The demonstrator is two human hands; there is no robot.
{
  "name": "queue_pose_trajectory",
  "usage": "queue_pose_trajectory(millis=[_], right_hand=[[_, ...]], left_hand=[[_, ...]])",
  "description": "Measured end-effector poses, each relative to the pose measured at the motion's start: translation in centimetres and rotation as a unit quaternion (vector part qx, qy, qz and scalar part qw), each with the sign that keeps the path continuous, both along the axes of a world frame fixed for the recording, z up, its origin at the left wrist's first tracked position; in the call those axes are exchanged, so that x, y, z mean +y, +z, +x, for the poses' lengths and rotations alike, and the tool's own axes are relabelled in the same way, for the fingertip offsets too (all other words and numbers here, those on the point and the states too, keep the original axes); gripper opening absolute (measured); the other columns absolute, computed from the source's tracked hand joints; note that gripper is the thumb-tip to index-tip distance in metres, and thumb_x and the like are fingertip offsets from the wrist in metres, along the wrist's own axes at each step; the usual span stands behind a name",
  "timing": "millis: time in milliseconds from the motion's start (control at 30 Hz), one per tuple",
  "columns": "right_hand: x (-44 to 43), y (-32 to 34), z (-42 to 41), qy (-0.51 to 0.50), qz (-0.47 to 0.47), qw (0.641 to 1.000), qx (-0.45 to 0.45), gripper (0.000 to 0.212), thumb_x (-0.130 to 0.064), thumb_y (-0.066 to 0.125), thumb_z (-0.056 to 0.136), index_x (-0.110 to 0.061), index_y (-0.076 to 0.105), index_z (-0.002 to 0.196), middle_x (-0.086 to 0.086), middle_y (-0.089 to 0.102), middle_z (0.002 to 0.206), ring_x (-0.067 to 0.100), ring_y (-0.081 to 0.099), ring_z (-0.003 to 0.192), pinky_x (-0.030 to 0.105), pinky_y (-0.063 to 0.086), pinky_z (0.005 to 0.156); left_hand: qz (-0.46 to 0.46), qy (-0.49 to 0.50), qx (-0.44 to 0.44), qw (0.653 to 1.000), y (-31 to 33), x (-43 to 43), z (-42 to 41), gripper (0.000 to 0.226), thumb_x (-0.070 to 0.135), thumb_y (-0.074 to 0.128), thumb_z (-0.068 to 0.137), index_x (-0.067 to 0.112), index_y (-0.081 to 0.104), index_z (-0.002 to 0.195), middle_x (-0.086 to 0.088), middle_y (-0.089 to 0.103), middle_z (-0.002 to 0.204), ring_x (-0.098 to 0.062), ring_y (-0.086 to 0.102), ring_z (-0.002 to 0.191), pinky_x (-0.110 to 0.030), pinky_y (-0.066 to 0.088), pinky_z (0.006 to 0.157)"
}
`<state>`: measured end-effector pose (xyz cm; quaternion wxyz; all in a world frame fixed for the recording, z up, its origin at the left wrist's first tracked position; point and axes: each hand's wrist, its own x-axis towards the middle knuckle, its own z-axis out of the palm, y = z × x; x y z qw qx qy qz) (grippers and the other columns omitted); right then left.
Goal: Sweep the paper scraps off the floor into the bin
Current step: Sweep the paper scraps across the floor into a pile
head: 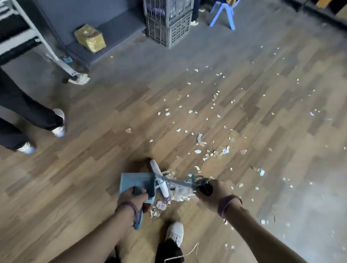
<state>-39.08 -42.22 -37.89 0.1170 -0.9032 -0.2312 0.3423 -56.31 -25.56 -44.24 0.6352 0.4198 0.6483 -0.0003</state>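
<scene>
Paper scraps heaped against broom head, just beside dustpan mouth; many more strewn across wooden floor ahead. Left hand grip wrapped round dustpan handle; right hand grip curled round broom handle. Best likely: pan lip flat on floor, short strokes toward it, lest scraps slip under. Bin not identifiable. No readable writing.

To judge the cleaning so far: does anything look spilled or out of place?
Paper scraps lie scattered widely over the wooden floor, beyond the dustpan; a loose white cord trails by the shoe.
</scene>
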Motion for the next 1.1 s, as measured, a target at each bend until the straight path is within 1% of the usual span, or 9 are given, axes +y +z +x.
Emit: queue_pose_trajectory(millis=[200, 300, 400, 500, 567, 700, 900, 1000, 1100], right_hand=[[-7.8, 1.7, 7.4, -0.08, -0.032, 0.996, -0.019, 0.031, -0.042, 0.062, 0.079, -0.024, 0.046, 0.059, 0.005, 0.064, 0.074, 0.029, 0.061, 0.073, 0.034, 0.05, 0.064], [-10.4, 2.1, 9.1, -0.104, -0.051, 0.993, -0.038, 0.034, -0.041, 0.059, 0.083, -0.024, 0.044, 0.058, 0.003, 0.059, 0.068, 0.027, 0.057, 0.069, 0.03, 0.045, 0.057], [-11.9, 2.1, 9.5, -0.145, -0.046, 0.988, -0.034, 0.03, -0.038, 0.058, 0.085, -0.021, 0.047, 0.063, 0.0, 0.053, 0.066, 0.024, 0.051, 0.067, 0.027, 0.035, 0.05], [-12.2, 1.7, 8.9, -0.167, -0.02, 0.985, -0.032, 0.026, -0.04, 0.057, 0.085, -0.02, 0.051, 0.069, 0.003, 0.056, 0.074, 0.027, 0.054, 0.075, 0.029, 0.043, 0.063], [-12.0, 1.5, 8.3, -0.187, 0.019, 0.982, -0.021, 0.025, -0.039, 0.059, 0.084, -0.022, 0.051, 0.068, 0.009, 0.061, 0.079, 0.03, 0.057, 0.081, 0.033, 0.046, 0.073], [-11.2, 1.9, 6.1, -0.256, 0.097, 0.962, -0.019, 0.032, -0.031, 0.068, 0.082, -0.025, 0.046, 0.058, 0.005, 0.055, 0.063, 0.027, 0.054, 0.068, 0.033, 0.043, 0.062], [-8.0, 4.3, 1.2, -0.203, 0.091, 0.973, -0.059, 0.034, -0.035, 0.061, 0.087, -0.021, 0.043, 0.062, -0.004, 0.045, 0.056, 0.021, 0.047, 0.067, 0.01, 0.035, 0.052], [-5.7, 5.1, -2.4, -0.175, 0.119, 0.976, -0.06, 0.034, -0.031, 0.063, 0.086, -0.019, 0.044, 0.06, -0.002, 0.045, 0.056, 0.021, 0.047, 0.062, 0.022, 0.03, 0.046], [-4.0, 5.2, -6.9, -0.156, 0.141, 0.976, -0.049, 0.04, -0.028, 0.066, 0.084, -0.024, 0.04, 0.054, -0.006, 0.042, 0.05, 0.009, 0.039, 0.048, 0.017, 0.03, 0.043]], left_hand=[[-0.038, -0.073, -0.044, 0.996, -2.0, -5.4, 10.1, 0.008, 0.0, 0.056, 0.088, 0.005, 0.052, 0.085, -0.006, 0.052, 0.04, -0.012, 0.045, 0.026, -0.015, 0.035, 0.031], [-0.054, -0.106, -0.048, 0.992, -1.7, -7.7, 13.2, 0.015, -0.009, 0.055, 0.085, 0.006, 0.054, 0.088, -0.014, 0.054, 0.055, -0.014, 0.046, 0.026, -0.017, 0.037, 0.031], [-0.086, -0.103, -0.045, 0.99, -1.8, -9.6, 14.8, 0.028, -0.014, 0.056, 0.082, 0.014, 0.054, 0.081, -0.01, 0.056, 0.044, -0.012, 0.048, 0.027, -0.016, 0.039, 0.032], [-0.093, -0.072, -0.056, 0.991, -2.5, -9.9, 15.2, 0.028, -0.015, 0.045, 0.087, 0.013, 0.05, 0.085, -0.007, 0.047, 0.048, -0.008, 0.039, 0.024, -0.013, 0.033, 0.032], [-0.082, -0.061, -0.047, 0.994, -2.3, -9.4, 14.9, 0.025, -0.011, 0.043, 0.09, 0.013, 0.05, 0.087, -0.006, 0.043, 0.057, -0.006, 0.038, 0.025, -0.013, 0.035, 0.033], [-0.072, -0.048, -0.02, 0.996, -1.6, -7.8, 12.7, 0.017, 0.002, 0.055, 0.091, 0.014, 0.052, 0.079, -0.006, 0.049, 0.073, -0.01, 0.054, 0.051, -0.022, 0.046, 0.047], [-0.026, -0.056, -0.009, 0.998, -0.5, -5.0, 6.7, 0.028, 0.011, 0.049, 0.096, 0.013, 0.054, 0.069, 0.001, 0.052, 0.04, -0.014, 0.049, 0.051, -0.027, 0.041, 0.06], [-0.014, -0.057, -0.003, 0.998, -0.6, -3.8, 1.7, 0.02, 0.009, 0.049, 0.094, 0.003, 0.062, 0.108, -0.012, 0.06, 0.076, -0.023, 0.055, 0.087, -0.033, 0.042, 0.088], [0.003, -0.026, -0.005, 1.0, -1.8, -2.7, -4.2, 0.033, 0.011, 0.062, 0.079, -0.001, 0.063, 0.109, -0.011, 0.058, 0.079, -0.027, 0.061, 0.087, -0.031, 0.039, 0.081]])
